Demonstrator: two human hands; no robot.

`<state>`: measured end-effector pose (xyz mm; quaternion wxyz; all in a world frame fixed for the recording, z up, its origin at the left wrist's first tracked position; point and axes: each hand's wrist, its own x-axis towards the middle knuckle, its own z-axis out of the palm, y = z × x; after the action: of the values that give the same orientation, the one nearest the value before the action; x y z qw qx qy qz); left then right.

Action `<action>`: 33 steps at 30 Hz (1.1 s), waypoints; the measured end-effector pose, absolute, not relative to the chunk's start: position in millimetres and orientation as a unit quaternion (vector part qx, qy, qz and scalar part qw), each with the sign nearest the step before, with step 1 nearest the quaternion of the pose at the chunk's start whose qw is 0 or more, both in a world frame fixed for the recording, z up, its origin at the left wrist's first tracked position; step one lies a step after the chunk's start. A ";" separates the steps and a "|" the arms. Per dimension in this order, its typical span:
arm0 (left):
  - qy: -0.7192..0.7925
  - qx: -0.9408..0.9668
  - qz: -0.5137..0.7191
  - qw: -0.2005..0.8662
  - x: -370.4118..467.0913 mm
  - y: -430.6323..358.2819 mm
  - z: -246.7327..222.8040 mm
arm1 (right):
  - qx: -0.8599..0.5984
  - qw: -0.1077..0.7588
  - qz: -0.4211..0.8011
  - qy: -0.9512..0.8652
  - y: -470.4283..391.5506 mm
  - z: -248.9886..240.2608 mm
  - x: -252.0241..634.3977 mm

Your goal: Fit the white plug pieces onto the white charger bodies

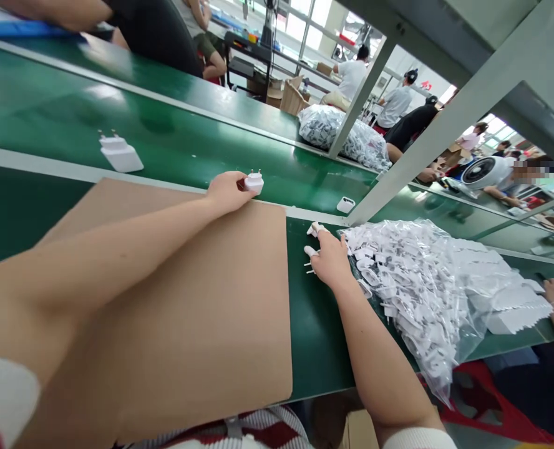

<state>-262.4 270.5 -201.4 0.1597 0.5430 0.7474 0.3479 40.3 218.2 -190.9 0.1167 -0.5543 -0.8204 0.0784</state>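
Holding white plug [254,183] in L hand [228,191] at 11 o'clock, w/ fingers clamped on it, w/ pins up, by far edge of brown card [221,312]. Touching small white bits [311,251] w/ R hand [332,257] at 3 o'clock, over green desk [312,337]; can't tell if clamped on them w/ fingers or not. Can see big clear bag [468,324] of white parts [417,280] just beside R hand, nr 4 o'clock, also 2nd plug [121,156] past pale rail [34,161] at 10 o'clock.
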 end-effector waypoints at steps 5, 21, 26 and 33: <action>0.784 0.508 0.339 0.114 -274.3 296.3 -215.1 | -0.528 0.165 0.051 -0.831 220.3 -192.9 42.1; 0.788 0.493 0.369 0.030 -289.4 289.5 -217.7 | -0.461 0.276 0.116 -0.835 207.0 -187.0 33.3; 0.797 0.483 0.361 0.048 -308.7 282.4 -219.4 | -0.445 0.271 0.122 -0.845 202.9 -187.6 29.0; 0.797 0.489 0.351 0.043 -331.1 273.2 -215.3 | -0.437 0.254 0.134 -0.852 195.6 -184.1 22.0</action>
<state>-331.1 273.2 -215.3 0.0434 0.4887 0.7974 0.3513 22.0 195.6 -184.1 0.2542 -0.4372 -0.8523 0.1337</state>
